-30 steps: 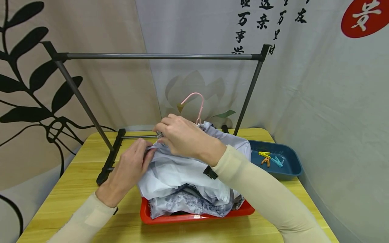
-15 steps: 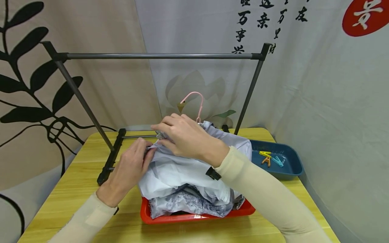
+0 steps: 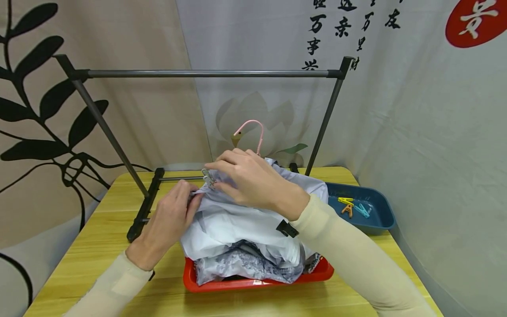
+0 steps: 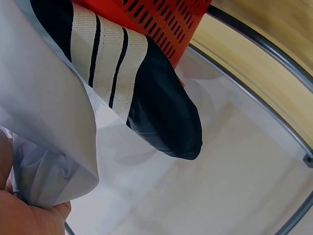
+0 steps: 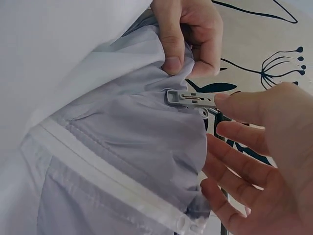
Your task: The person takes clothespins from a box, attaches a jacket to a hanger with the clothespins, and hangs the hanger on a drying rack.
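Observation:
My left hand pinches the edge of a pale lavender garment with a white strip. A grey clip bites the gathered edge just beside those fingers. My right hand is around the clip: in the right wrist view the thumb tip meets the clip's end while the other fingers spread loosely away from it. The pink hook of a hanger rises behind the right hand, the rest of it hidden by hand and cloth. More of the garment is bunched over a red basket of clothes.
A metal rack stands on the wooden table, behind the basket. The blue tray at right holds several coloured clips. A navy piece with cream stripes hangs out of the basket.
My right hand has drawn slightly right, its fingers loosening, so the grey clip shows more plainly between finger and thumb. My left hand keeps its pinch in the same place.

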`<state>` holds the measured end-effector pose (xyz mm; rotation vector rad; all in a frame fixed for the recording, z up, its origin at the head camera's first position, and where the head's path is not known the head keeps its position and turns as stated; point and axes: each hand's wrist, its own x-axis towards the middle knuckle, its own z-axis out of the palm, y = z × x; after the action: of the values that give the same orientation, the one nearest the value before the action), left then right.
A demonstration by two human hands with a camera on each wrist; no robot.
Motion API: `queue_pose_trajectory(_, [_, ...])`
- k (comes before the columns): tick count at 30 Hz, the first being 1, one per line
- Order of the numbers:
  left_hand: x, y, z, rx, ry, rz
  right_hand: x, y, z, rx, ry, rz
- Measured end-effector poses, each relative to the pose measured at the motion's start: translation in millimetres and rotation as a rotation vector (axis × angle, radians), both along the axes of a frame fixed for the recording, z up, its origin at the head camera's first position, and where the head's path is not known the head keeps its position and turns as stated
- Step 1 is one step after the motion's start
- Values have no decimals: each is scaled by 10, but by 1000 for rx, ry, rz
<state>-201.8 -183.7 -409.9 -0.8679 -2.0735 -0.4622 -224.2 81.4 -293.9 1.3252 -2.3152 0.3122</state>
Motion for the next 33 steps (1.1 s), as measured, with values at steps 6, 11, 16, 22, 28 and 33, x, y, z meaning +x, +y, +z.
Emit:
queue_pose_trajectory(6, [-3, -15, -23, 8, -1, 2, 32, 96, -18, -31, 10, 17])
queue_pose_trajectory(11, [-11, -24, -41, 14, -8, 7, 38, 199, -37, -85, 34, 59])
queue_pose_trajectory(16, [-13, -41, -48, 19, -21, 14, 37, 312, -49, -123, 39, 85])
queue_pose_trajectory(22, [9, -83, -24, 17, -31, 21, 62, 429, -30, -162, 29, 90])
queue_pose_trajectory(28, [47, -144, -11, 13, -28, 30, 89, 563, -38, -202, 15, 75])
queue_pose_trajectory(33, [64, -167, -30, 16, -29, 31, 93, 707, -86, -236, 5, 68])
